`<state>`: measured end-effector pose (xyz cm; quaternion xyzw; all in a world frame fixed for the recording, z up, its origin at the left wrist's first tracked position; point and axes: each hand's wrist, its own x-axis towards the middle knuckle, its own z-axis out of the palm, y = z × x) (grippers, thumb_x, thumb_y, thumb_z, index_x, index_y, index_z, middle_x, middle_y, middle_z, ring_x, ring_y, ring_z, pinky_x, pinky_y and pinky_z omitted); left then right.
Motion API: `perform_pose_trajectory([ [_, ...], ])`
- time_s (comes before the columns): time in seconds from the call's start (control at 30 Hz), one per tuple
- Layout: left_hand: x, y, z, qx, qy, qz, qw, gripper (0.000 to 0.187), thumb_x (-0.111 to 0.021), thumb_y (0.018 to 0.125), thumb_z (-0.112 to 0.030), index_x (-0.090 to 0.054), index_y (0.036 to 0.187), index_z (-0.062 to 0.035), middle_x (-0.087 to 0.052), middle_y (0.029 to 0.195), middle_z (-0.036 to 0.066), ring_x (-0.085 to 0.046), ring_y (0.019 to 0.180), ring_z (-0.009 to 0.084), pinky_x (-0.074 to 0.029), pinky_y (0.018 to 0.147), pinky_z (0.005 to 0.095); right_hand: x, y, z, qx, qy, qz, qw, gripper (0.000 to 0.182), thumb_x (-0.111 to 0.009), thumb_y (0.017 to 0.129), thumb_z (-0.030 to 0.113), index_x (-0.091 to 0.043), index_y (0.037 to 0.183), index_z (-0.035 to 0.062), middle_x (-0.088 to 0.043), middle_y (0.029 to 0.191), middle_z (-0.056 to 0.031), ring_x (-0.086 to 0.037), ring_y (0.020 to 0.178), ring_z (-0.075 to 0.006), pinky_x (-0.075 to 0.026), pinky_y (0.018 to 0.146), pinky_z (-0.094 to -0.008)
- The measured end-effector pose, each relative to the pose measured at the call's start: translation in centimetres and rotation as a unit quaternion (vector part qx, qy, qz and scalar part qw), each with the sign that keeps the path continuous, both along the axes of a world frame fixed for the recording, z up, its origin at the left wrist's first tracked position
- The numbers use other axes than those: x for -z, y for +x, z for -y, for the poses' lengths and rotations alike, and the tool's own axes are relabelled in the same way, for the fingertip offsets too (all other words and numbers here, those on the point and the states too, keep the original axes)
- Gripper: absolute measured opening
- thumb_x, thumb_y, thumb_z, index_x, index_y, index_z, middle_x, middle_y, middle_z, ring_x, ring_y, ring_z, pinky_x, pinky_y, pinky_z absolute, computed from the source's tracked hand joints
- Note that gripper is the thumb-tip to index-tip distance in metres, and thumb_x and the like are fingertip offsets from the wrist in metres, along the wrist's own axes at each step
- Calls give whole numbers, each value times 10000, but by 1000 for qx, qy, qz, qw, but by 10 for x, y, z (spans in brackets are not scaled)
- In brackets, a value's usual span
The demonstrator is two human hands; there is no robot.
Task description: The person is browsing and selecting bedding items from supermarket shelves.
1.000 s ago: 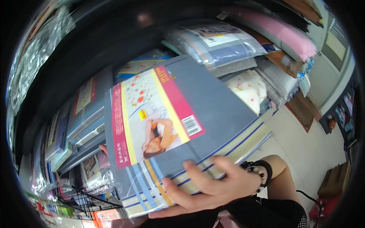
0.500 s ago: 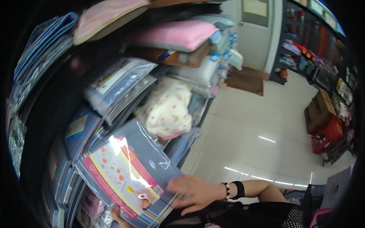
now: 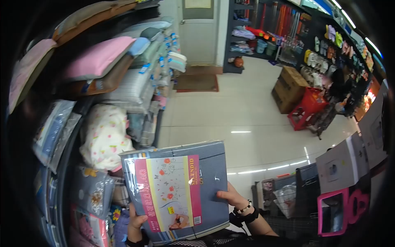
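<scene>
Between my hands is a packaged bed sheet set [image 3: 214, 164], folded grey-blue fabric in clear plastic. Its pink and yellow label shows flowers and the word "SPLENDID", and faces up toward me. My left hand [image 3: 135, 222] grips its lower left edge, thumb on top. At the right edge my right hand [image 3: 234, 196] holds on, thumb over the front and the other fingers hidden beneath. A beaded bracelet and a black band circle the right wrist. Left of the package, a white floral cloth bundle [image 3: 105, 133] rests on the shelf.
Shelves at left carry a pink pillow [image 3: 98, 57], packaged bedding [image 3: 55, 131] and a striped pillow stack [image 3: 127, 92]. Tiled floor [image 3: 201, 119] runs to a door [image 3: 198, 41] with a brown mat [image 3: 196, 83]. At right are a cardboard box [image 3: 289, 90], a red stool [image 3: 306, 108] and a pink-framed mirror [image 3: 332, 212].
The view has swung right, away from the shelves. The package has turned more upright in front of me, and my right hand has gone from its face to its right edge.
</scene>
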<state>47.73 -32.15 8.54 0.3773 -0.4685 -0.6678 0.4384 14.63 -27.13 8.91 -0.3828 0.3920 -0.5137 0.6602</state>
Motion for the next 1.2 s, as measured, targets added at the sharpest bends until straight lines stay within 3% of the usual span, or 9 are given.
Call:
perform_pose_trajectory([
  [0.07,5,-37,40,102,-15,-16,995,734,-639,604,-328,-395,1184,50,-559,1046,141,-580,887,213,-481,755,320,-13,-24,7,89,7,-24,996,497,-639,784,189,-431,1181,-26,-543,1077,-87,-512,986,-148,-419,843,-275],
  [0.3,25,-128,175,155,-133,90,975,720,-497,771,-604,-520,1026,69,-592,948,93,-539,870,165,-434,762,291,17,-83,66,223,145,57,962,388,-619,794,151,-479,1107,-30,-572,980,-74,-550,878,-126,-462,729,-271],
  [0.37,51,-135,230,232,-180,392,872,862,-406,710,-750,-563,965,58,-592,869,58,-528,814,164,-422,726,301,2,-92,94,247,100,80,961,381,-623,784,134,-482,1098,-29,-575,961,-68,-553,859,-124,-470,711,-267],
  [0.43,54,-168,273,269,-196,341,879,814,-357,729,-754,-583,826,22,-571,746,28,-513,713,139,-409,626,293,-9,-101,117,290,95,-1,952,377,-631,776,130,-485,1086,-29,-579,943,-70,-566,837,-126,-476,697,-263],
  [0.5,67,-204,324,223,-112,90,964,770,-320,775,-719,-576,802,7,-550,709,19,-509,681,107,-390,563,279,-22,-125,149,277,115,6,954,374,-640,773,138,-494,1073,-30,-590,918,-79,-585,797,-130,-484,674,-255],
  [0.57,137,-207,394,272,-115,186,937,760,-296,804,-690,-577,992,-10,-578,837,5,-483,704,76,-376,593,224,-27,-139,179,202,156,20,967,368,-643,771,140,-501,1067,-26,-597,895,-80,-593,767,-131,-492,643,-253],
  [0.7,106,-220,405,223,97,146,959,772,-297,789,-705,-534,1083,-32,-587,932,-8,-496,717,68,-387,605,209,-12,-148,227,207,166,-25,964,393,-657,762,145,-497,1070,-42,-598,932,-76,-591,823,-148,-496,704,-276],
  [0.83,68,-235,410,138,105,46,984,711,-388,798,-641,-497,1146,-31,-590,1029,77,-540,893,173,-423,769,330,-38,-149,275,198,89,-62,974,410,-656,745,215,-541,1070,-6,-598,950,-72,-549,874,-149,-438,777,-281],
  [1.2,28,-324,572,4,154,-61,986,529,-477,780,-404,-508,1109,9,-595,994,121,-579,861,200,-451,790,316,-5,-279,520,81,148,-37,985,525,-697,740,235,-465,1103,-66,-582,981,-120,-570,864,-159,-467,732,-276],
])
